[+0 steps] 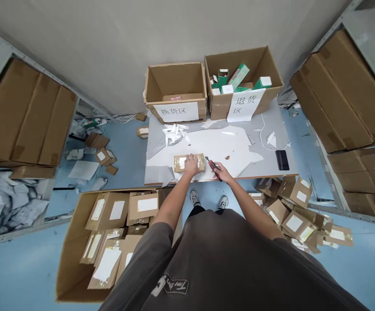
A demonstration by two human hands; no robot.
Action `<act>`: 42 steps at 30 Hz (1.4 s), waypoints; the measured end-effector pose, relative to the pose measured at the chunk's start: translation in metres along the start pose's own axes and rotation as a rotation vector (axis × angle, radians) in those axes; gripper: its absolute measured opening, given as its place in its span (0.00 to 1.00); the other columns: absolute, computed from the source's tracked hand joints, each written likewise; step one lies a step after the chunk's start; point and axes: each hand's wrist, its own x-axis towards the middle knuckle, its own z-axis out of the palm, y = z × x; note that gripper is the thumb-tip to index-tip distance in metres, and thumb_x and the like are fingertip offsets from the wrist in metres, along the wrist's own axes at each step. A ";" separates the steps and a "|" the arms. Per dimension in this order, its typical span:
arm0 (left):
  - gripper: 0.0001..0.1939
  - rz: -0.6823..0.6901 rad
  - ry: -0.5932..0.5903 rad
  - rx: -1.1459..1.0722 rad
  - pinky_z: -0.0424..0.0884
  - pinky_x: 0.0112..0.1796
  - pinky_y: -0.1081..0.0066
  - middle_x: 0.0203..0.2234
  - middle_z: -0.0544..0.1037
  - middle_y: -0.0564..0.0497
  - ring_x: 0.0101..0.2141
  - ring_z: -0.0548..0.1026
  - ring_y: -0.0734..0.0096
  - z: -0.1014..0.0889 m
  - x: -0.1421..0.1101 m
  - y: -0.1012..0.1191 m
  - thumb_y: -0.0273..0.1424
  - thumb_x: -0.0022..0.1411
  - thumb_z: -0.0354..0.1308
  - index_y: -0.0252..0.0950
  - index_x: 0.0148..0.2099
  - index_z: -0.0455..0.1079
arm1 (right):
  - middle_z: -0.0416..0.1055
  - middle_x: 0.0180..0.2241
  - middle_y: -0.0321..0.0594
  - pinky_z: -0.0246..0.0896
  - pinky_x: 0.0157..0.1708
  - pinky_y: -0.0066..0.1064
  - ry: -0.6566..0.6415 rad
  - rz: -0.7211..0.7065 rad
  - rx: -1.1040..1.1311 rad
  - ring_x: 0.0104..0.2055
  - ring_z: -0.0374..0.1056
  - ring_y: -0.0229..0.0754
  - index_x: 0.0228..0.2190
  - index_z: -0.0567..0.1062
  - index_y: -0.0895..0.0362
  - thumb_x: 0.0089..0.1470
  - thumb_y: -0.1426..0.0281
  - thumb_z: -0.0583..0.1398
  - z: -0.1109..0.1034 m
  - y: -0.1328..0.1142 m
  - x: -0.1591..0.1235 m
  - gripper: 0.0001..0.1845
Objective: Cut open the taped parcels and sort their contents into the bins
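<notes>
On the table's front part lies a small taped cardboard box (178,165) with a white label. My left hand (192,164) grips it from above, fingers over its top, hiding part of the label. Just right of the box, my right hand (222,172) is wrapped around a red and black utility knife (211,164). The knife's tip points up and left, close to the box's right end; whether it touches the box I cannot tell. Under both hands spreads a worn white sheet (213,144) on the grey table (268,166).
Behind stand a large open carton (176,93) and another carton (218,108) holding green-white boxes. Crumpled white scraps (174,134) and a phone (282,160) lie on the table. A big carton of parcels (74,259) stands left; piled parcels (296,222) lie right.
</notes>
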 end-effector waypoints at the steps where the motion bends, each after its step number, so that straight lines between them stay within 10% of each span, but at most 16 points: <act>1: 0.46 0.009 0.010 -0.017 0.65 0.63 0.48 0.71 0.59 0.31 0.71 0.55 0.33 0.000 0.000 -0.003 0.44 0.52 0.77 0.36 0.68 0.64 | 0.77 0.41 0.37 0.66 0.24 0.25 -0.005 0.018 -0.049 0.26 0.74 0.36 0.64 0.62 0.52 0.66 0.57 0.56 0.004 -0.003 0.007 0.29; 6: 0.36 0.025 0.072 -0.111 0.66 0.62 0.47 0.71 0.61 0.35 0.71 0.54 0.36 0.003 -0.003 -0.007 0.41 0.54 0.76 0.40 0.61 0.69 | 0.78 0.33 0.33 0.68 0.30 0.25 -0.045 0.016 -0.445 0.24 0.70 0.35 0.62 0.70 0.52 0.71 0.62 0.53 0.000 -0.019 0.029 0.22; 18: 0.36 0.047 0.078 -0.165 0.65 0.63 0.44 0.72 0.59 0.36 0.73 0.50 0.33 0.008 -0.005 -0.009 0.40 0.54 0.78 0.42 0.61 0.68 | 0.82 0.49 0.48 0.63 0.48 0.36 -0.112 -0.036 -1.239 0.52 0.75 0.53 0.58 0.80 0.49 0.74 0.58 0.52 -0.019 -0.078 0.050 0.22; 29: 0.37 0.049 0.079 -0.181 0.67 0.63 0.47 0.72 0.59 0.34 0.71 0.55 0.35 0.005 -0.001 -0.008 0.36 0.53 0.78 0.39 0.62 0.68 | 0.72 0.24 0.31 0.59 0.25 0.26 -0.214 0.142 -0.632 0.19 0.64 0.36 0.45 0.80 0.55 0.71 0.61 0.54 -0.013 -0.033 0.027 0.17; 38: 0.39 0.082 0.036 -0.197 0.62 0.67 0.46 0.75 0.55 0.34 0.74 0.50 0.34 0.011 0.000 -0.016 0.42 0.51 0.80 0.38 0.61 0.69 | 0.68 0.21 0.27 0.58 0.20 0.26 -0.110 0.189 -0.327 0.16 0.61 0.36 0.49 0.77 0.54 0.67 0.55 0.56 -0.010 -0.001 0.010 0.20; 42: 0.29 0.067 0.027 -0.240 0.63 0.66 0.47 0.71 0.64 0.39 0.71 0.56 0.41 0.002 0.009 -0.023 0.48 0.67 0.66 0.41 0.63 0.70 | 0.66 0.21 0.27 0.56 0.18 0.25 0.040 0.166 -0.241 0.16 0.62 0.36 0.47 0.74 0.53 0.66 0.49 0.55 -0.025 -0.009 0.003 0.22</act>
